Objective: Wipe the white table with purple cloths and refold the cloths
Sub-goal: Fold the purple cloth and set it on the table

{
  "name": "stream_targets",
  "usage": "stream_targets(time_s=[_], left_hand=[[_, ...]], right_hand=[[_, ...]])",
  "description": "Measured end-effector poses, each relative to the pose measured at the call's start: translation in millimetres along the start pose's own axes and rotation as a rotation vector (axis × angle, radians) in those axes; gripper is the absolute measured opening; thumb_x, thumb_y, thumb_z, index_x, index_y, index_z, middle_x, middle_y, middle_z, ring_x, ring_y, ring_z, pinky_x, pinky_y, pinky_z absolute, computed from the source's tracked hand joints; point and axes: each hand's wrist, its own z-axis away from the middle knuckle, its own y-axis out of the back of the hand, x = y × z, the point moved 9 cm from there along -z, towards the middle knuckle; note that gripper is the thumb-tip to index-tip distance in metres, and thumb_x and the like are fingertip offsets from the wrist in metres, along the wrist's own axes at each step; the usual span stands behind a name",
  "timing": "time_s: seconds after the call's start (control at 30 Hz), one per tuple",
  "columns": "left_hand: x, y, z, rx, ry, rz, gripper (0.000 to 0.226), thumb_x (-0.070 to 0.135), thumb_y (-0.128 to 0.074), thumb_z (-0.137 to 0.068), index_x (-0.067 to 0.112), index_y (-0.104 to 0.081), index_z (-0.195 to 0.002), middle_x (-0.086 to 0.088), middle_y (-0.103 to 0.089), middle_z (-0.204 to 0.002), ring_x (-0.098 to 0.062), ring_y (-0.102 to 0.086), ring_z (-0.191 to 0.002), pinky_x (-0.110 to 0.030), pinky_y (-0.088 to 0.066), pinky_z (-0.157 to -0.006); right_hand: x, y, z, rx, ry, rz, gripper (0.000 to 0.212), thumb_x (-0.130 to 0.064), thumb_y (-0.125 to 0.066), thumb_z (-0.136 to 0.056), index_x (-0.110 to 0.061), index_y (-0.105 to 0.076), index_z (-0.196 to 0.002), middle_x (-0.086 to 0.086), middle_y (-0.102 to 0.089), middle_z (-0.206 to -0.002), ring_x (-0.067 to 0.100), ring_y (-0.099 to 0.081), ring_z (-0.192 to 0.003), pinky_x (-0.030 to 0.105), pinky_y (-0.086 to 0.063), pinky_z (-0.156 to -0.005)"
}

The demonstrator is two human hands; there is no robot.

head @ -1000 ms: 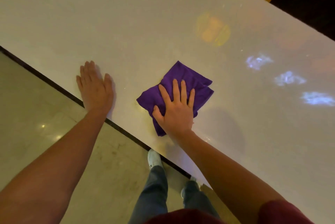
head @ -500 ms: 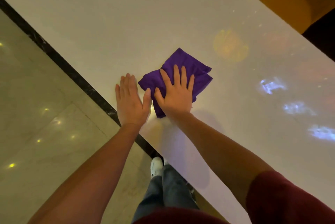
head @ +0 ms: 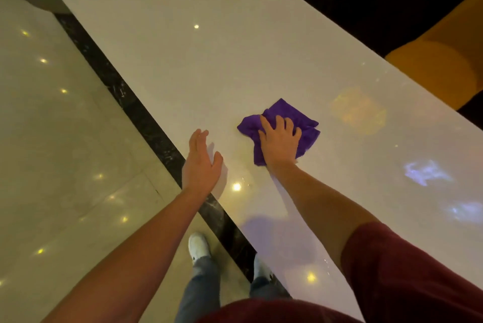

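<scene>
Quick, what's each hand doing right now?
Left hand: open, holding nothing, at the table edge.
Right hand: fingers curled, gripping the purple cloth.

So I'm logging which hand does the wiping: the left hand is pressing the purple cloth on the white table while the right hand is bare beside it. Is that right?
Not quite: the hands are swapped. In the head view the right hand presses the purple cloth on the white table, while the left hand is bare beside it.
</scene>
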Motion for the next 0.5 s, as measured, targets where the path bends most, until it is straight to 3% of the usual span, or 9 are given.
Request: stream_targets(time_s=[0.1,0.2,0.27,0.37,0.43,0.5], left_hand=[[-11.3,23.8,-34.0,-0.051,0.025,0.035,0.04,0.029,-0.056,-0.105,0.019,-0.052,-0.143,-0.003,-0.055,-0.148,-0.025,-0.064,-0.124,-0.034,-0.053,-0.096],[-18.2,36.0,-68.4,-0.192,0.103,0.129,0.027,0.031,-0.052,-0.107,0.022,-0.062,-0.131,-0.002,-0.07,-0.126,-0.022,-0.069,-0.111,-0.031,-0.052,-0.093],[-7.7,51.3,-89.2,-0.23,0.097,0.26,0.027,0.035,-0.054,-0.106,0.023,-0.061,-0.129,-0.003,-0.073,-0.116,-0.021,-0.072,-0.103,-0.039,-0.057,-0.096],[18.1,79.1,-119.9,-0.299,0.07,0.482,0.039,0.046,-0.06,-0.102,0.022,-0.058,-0.133,-0.003,-0.075,-0.106,-0.019,-0.074,-0.092,-0.039,-0.059,-0.088],[35.0,91.5,-134.2,-0.473,0.085,0.622,0.051,0.053,-0.062,-0.099,0.017,-0.058,-0.135,-0.005,-0.075,-0.109,-0.019,-0.075,-0.093,-0.035,-0.061,-0.081],[47.8,107.3,-144.8,-0.618,0.092,0.712,0.055,0.057,-0.062,-0.097,0.015,-0.062,-0.132,-0.005,-0.074,-0.116,-0.02,-0.075,-0.099,-0.027,-0.062,-0.072]], right_hand=[[1.5,20.4,-27.2,-0.093,-0.101,-0.102,0.042,-0.033,-0.046,-0.111,-0.029,-0.049,-0.153,0.014,-0.051,-0.149,0.038,-0.045,-0.139,0.053,-0.044,-0.108],[-13.3,49.8,-38.3,-0.152,-0.161,-0.497,0.046,-0.02,-0.066,-0.097,-0.027,-0.061,-0.142,0.007,-0.066,-0.136,0.03,-0.06,-0.125,0.04,-0.052,-0.099],[-37.1,78.0,-32.7,-0.086,-0.151,-0.694,0.052,-0.022,-0.076,-0.09,-0.026,-0.062,-0.14,-0.002,-0.068,-0.126,0.022,-0.065,-0.111,0.031,-0.051,-0.092],[-77.9,118.1,-23.7,0.07,-0.173,-0.945,0.058,-0.03,-0.084,-0.085,-0.031,-0.058,-0.137,-0.009,-0.064,-0.118,0.006,-0.065,-0.094,0.016,-0.05,-0.076],[-107.0,140.6,-19.5,0.159,-0.177,-1.075,0.06,-0.034,-0.086,-0.084,-0.035,-0.057,-0.136,-0.013,-0.065,-0.119,0.001,-0.064,-0.097,0.009,-0.05,-0.069],[-134.5,157.0,-18.0,0.224,-0.186,-1.224,0.058,-0.037,-0.086,-0.084,-0.04,-0.056,-0.133,-0.019,-0.065,-0.119,0.004,-0.067,-0.099,0.011,-0.055,-0.071]])
